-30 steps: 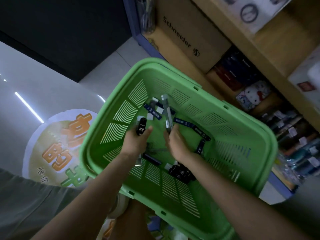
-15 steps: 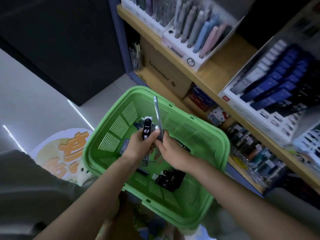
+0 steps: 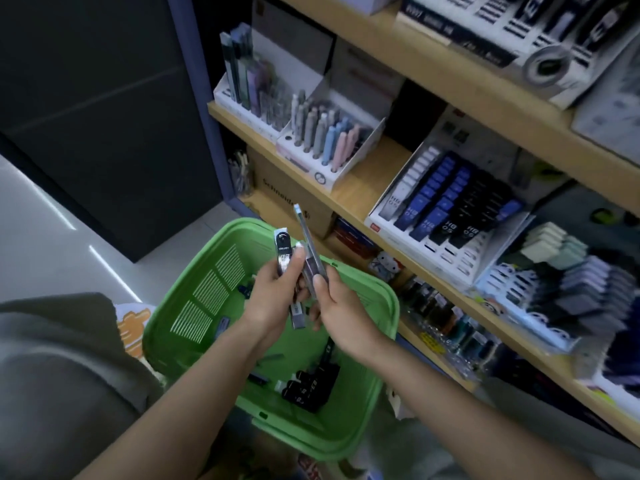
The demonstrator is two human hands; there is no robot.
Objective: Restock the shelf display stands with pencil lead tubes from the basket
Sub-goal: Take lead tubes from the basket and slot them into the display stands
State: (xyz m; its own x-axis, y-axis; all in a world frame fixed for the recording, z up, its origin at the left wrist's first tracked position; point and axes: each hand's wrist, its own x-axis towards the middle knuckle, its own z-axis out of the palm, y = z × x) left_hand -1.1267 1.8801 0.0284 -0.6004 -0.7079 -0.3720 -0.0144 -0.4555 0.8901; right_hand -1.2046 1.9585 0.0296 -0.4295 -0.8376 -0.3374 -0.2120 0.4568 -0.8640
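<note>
Over the green basket [image 3: 249, 225], our left hand [image 3: 273, 299] grips a dark lead tube [image 3: 283, 252] and our right hand [image 3: 339, 306] pinches a slim clear tube [image 3: 306, 233]. We should check each label, then carry them to the matching row of the display stand [image 3: 415, 245].

Left grip [image 3: 273, 299]: at mid-view, fingers curled round black tube [image 3: 283, 252], tube end up.
Right grip [image 3: 343, 313]: just beside left grip, knuckles near touching; thumb and fingers pinched slim tube [image 3: 304, 233], tilted upward.
Left forearm [image 3: 180, 403]: bare, ran in from lower left.
Right forearm [image 3: 450, 403]: bare, ran in from lower right.
</note>
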